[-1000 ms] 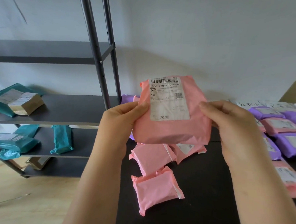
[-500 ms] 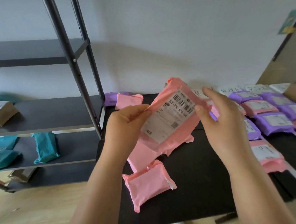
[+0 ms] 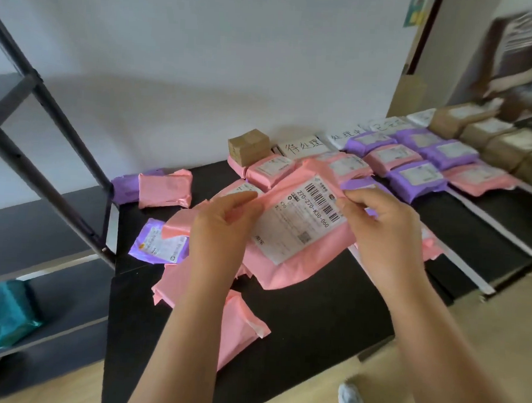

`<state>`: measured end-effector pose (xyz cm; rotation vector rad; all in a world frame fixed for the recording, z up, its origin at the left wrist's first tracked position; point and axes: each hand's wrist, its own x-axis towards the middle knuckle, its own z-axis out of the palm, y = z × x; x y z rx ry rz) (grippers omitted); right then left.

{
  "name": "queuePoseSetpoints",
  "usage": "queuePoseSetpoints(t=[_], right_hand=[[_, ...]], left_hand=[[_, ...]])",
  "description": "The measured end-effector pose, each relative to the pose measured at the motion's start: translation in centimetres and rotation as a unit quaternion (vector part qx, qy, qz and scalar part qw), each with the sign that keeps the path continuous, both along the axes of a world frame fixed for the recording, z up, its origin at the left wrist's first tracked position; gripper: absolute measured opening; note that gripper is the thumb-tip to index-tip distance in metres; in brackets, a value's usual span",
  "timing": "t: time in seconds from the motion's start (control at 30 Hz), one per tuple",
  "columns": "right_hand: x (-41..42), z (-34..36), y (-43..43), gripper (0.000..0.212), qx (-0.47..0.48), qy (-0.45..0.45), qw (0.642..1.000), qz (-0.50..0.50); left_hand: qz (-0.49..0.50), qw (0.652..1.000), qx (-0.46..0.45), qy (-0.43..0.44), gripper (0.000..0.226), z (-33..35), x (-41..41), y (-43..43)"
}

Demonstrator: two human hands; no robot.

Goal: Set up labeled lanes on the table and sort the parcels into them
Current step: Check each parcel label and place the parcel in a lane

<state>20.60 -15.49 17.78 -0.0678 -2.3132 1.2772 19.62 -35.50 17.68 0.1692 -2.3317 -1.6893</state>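
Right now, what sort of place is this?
Likely a small parcel-sorting room: pink and purple parcels lie in rows headed by handwritten cards on a black table, beside metal shelving; a labelled pink parcel is held.

Over the table [image 3: 314, 311] centre a parcel [image 3: 300, 234] between left hand [image 3: 223, 227] and right hand [image 3: 383, 232], loose parcels [image 3: 165, 188] beneath and left, rows [image 3: 417, 175] far right, labels [image 3: 303, 147] behind them, shelf [image 3: 56, 239] left of table.

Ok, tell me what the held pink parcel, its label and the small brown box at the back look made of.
The pink parcel: likely thin plastic film, soft sheen, creased and folded at the edges. The label: matte white paper sticker, printed barcode. The small brown box: looks like cardboard, dull brown, squared corners; tape seams possible, too blurred to confirm.
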Motion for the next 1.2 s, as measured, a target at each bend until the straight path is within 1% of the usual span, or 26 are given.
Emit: queuePoseSetpoints(t=[0.1, 0.13, 0.17, 0.23, 0.3, 0.37, 0.43, 0.5, 0.6, 0.73, 0.83, 0.97, 1.03, 1.07, 1.13, 1.2], right_hand=[[-1.8, -1.5, 3.5, 0.008, -0.016, -0.035, 0.999, -0.037], [-2.5, -2.1, 4.8, 0.007, -0.026, -0.052, 0.997, -0.047], [-3.2, -2.6, 6.2, 0.01, -0.038, -0.068, 0.995, -0.055], [-4.8, -3.8, 9.2, 0.025, -0.047, -0.105, 0.991, -0.072], [-6.4, -5.1, 12.1, 0.028, -0.061, -0.139, 0.985, -0.088], [-7.9, -6.6, 15.0, 0.026, -0.072, -0.165, 0.978, -0.102], [-9.3, -8.2, 17.7, 0.019, -0.068, -0.197, 0.972, -0.113], [-10.7, -9.7, 20.3, 0.007, -0.051, -0.234, 0.963, -0.126], [-12.5, -12.2, 23.7, 0.016, -0.007, -0.284, 0.949, -0.139], [-14.2, -14.8, 26.7, 0.022, 0.034, -0.352, 0.929, -0.107], [-15.7, -16.0, 28.1, 0.027, 0.046, -0.352, 0.932, -0.074], [-17.5, -17.0, 29.0, 0.034, 0.068, -0.363, 0.929, -0.009], [-18.1, -17.7, 29.2, 0.042, 0.1, -0.382, 0.918, 0.027], [-18.3, -18.1, 29.3, 0.048, 0.124, -0.391, 0.911, 0.034], [-18.4, -19.0, 29.3, 0.055, 0.165, -0.409, 0.897, 0.03], [-18.3, -19.9, 29.4, 0.056, 0.206, -0.429, 0.879, 0.039]], left_hand=[[0.034, 0.999, -0.015, -0.033, 0.042, -2.2, -2.1, 2.8], [0.044, 0.998, -0.011, -0.051, 0.047, -3.0, -2.8, 3.8], [0.05, 0.996, -0.003, -0.075, 0.049, -3.7, -3.4, 4.8], [0.044, 0.99, 0.008, -0.133, 0.051, -5.5, -4.6, 7.4], [0.01, 0.984, -0.006, -0.179, 0.048, -7.3, -5.6, 10.4], [-0.034, 0.976, -0.022, -0.215, 0.042, -8.9, -6.5, 13.8], [-0.055, 0.967, -0.02, -0.248, 0.042, -10.3, -7.3, 16.8], [-0.053, 0.961, -0.011, -0.271, 0.042, -11.7, -8.0, 19.5], [-0.056, 0.948, 0.0, -0.314, 0.038, -13.8, -8.7, 23.3], [-0.066, 0.926, 0.01, -0.371, 0.031, -15.6, -9.7, 27.1], [-0.061, 0.92, 0.015, -0.386, 0.029, -15.9, -11.0, 28.6], [-0.06, 0.933, -0.009, -0.355, 0.036, -16.3, -12.4, 29.7], [-0.067, 0.93, -0.022, -0.361, 0.043, -16.6, -12.6, 30.3], [-0.079, 0.927, -0.037, -0.365, 0.044, -16.8, -12.6, 30.6], [-0.117, 0.918, -0.088, -0.367, 0.042, -17.0, -12.5, 31.1], [-0.147, 0.913, -0.133, -0.356, 0.042, -17.2, -12.5, 31.6]])
